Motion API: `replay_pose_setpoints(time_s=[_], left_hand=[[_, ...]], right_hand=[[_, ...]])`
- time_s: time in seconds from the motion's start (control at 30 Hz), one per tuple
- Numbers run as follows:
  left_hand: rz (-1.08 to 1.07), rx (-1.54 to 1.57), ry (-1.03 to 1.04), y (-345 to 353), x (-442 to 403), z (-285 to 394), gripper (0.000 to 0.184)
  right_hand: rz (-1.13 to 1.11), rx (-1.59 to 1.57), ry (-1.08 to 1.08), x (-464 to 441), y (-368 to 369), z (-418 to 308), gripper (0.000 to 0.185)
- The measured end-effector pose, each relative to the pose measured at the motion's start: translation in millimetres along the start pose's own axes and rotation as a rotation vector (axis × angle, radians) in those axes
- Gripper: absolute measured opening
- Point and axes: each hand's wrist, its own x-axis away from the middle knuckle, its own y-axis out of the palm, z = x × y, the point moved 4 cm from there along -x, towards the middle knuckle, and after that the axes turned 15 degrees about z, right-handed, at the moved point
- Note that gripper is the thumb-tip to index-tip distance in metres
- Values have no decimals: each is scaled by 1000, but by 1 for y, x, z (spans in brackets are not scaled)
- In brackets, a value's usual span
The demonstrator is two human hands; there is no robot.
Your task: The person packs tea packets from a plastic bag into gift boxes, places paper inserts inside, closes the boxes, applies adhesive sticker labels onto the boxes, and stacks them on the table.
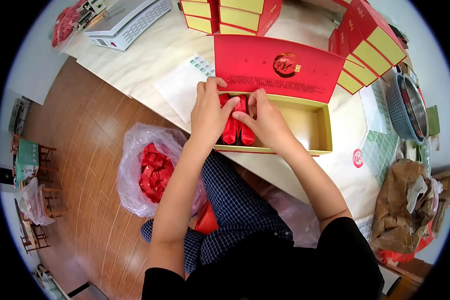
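Note:
An open gift box (327,131) with a gold inside lies on the table, its red printed lid (255,65) raised at the back. Shiny red foil packets (230,131) stand side by side in its left end. My left hand (208,109) has its thumb on the packets and its fingers curled over the box's left back corner. Beside it, my right hand (266,119) is closed with thumb and fingers around the top of a red packet. Part of the packets is hidden behind both hands.
On the floor side, a clear plastic bag (127,165) holds many red packets (155,172). Stacked red and gold boxes (240,20) stand behind, with more boxes (367,45) at right. A scale (127,25), a sticker sheet (201,65), a blue basket (402,110) and a brown bag (400,205) lie around.

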Motion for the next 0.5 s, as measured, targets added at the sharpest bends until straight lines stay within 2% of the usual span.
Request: replay_pose_setpoints(time_s=[0.1, 0.13, 0.17, 0.23, 0.3, 0.33, 0.5], left_hand=[[112, 164, -10, 11, 14, -29, 43], [-23, 421, -367, 6, 24, -27, 45], [-24, 418, -363, 2, 33, -27, 45], [-4, 609, -505, -9, 55, -31, 53], [-51, 636, -446, -12, 75, -19, 59], [-53, 649, -417, -12, 82, -13, 60], [-67, 734, -333, -4, 92, 12, 65]], right_hand=[[-35, -26, 58, 1, -3, 2, 43], [-43, 24, 97, 1, -6, 1, 43], [-54, 72, 138, 1, -9, 0, 43], [-100, 101, 194, 3, -14, 5, 44], [-78, 123, 191, 2, -14, 16, 40], [-174, 93, 264, 4, -14, 9, 42], [-152, 92, 100, 12, 4, -3, 50]])
